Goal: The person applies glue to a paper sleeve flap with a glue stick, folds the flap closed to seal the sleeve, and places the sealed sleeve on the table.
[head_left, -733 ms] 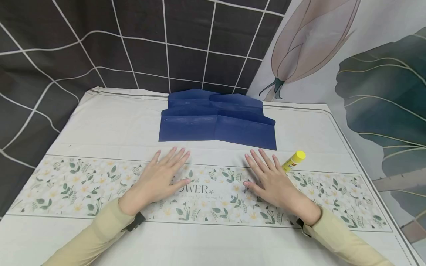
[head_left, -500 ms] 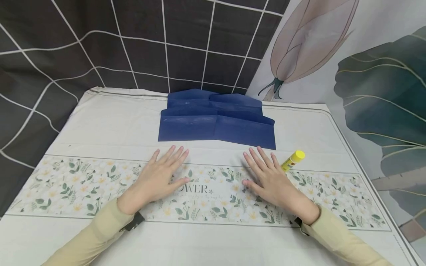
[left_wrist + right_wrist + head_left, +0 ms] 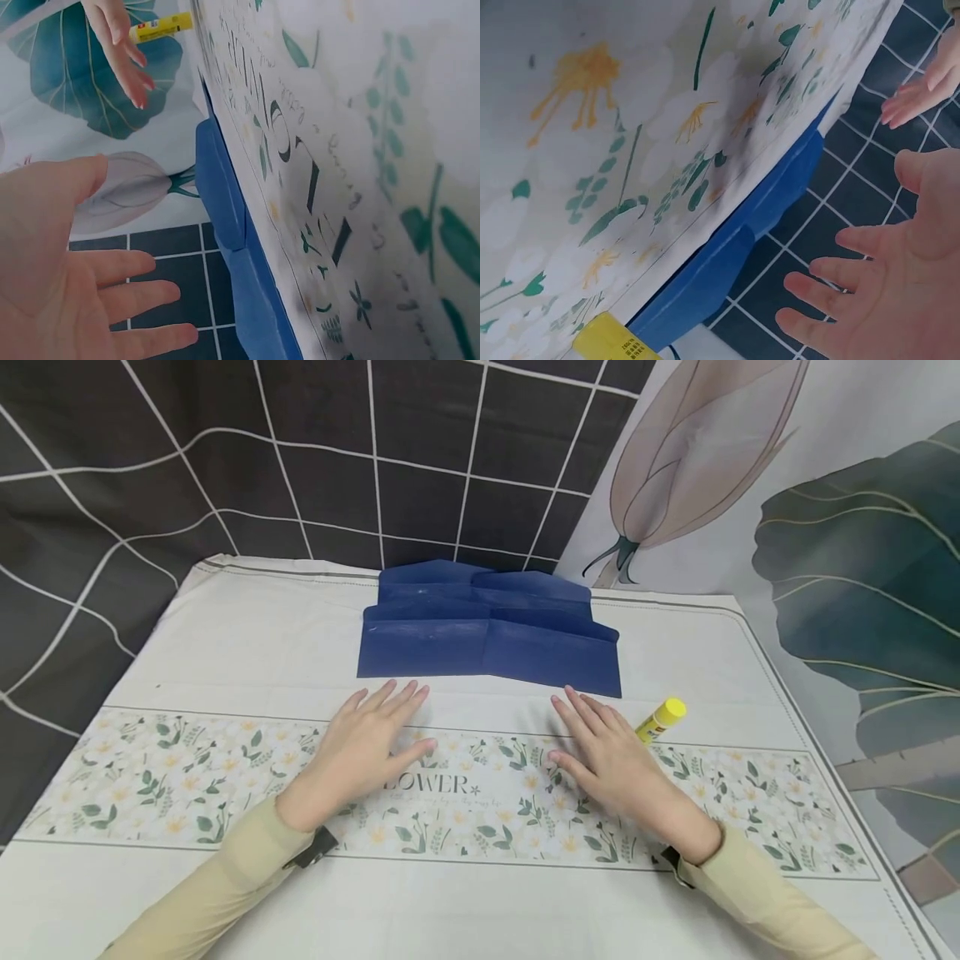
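Two hands, fingers spread, hover over cloth near blue envelopes.

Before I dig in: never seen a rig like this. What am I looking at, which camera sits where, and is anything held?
No machine here, just a person's bare left hand and right hand, fingers loosely extended over a flower-printed cloth. The wide view comes from a head-worn camera looking forward and down; the two tilted close-ups come from cameras on the wrists. Beyond the fingertips are what look like dark-blue envelopes; beside the right hand is an apparent yellow glue stick. Neither hand holds anything.
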`<state>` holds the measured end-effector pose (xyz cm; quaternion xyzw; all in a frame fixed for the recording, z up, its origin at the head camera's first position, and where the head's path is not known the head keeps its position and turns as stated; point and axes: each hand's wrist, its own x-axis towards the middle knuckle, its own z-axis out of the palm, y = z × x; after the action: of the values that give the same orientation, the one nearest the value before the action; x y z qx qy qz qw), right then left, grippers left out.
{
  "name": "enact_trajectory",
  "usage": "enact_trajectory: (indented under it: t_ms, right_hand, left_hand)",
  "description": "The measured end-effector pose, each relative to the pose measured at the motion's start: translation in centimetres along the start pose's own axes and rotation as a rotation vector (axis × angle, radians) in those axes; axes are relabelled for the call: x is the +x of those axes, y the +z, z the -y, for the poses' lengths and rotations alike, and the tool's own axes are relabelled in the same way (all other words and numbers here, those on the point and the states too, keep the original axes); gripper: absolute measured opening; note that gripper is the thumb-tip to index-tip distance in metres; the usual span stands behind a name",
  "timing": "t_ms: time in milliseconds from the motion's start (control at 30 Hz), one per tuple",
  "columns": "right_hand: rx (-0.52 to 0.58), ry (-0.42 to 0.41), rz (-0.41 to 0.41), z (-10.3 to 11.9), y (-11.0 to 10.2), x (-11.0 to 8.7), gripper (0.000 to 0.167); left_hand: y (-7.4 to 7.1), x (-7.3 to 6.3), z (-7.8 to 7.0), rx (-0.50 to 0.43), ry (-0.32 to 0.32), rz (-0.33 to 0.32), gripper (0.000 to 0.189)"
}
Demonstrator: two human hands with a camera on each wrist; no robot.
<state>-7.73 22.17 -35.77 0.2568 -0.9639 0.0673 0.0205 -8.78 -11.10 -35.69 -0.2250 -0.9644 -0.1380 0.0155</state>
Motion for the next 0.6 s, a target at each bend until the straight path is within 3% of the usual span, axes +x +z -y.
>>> enact_trajectory:
  t_ms: [400, 600]
  right_hand:
    - [0.04, 0.024, -0.154, -0.4, -0.5, 0.6, 0.052]
    - [0.035, 0.021, -0.242, -0.9, -1.1, 0.6, 0.029]
  left_hand:
    - [-0.3, 0.9, -0.9, -0.073, -0.004, -0.132, 0.046]
    - [-0.5, 1.6, -1.5, -0.086, 0.015, -0.199, 0.031]
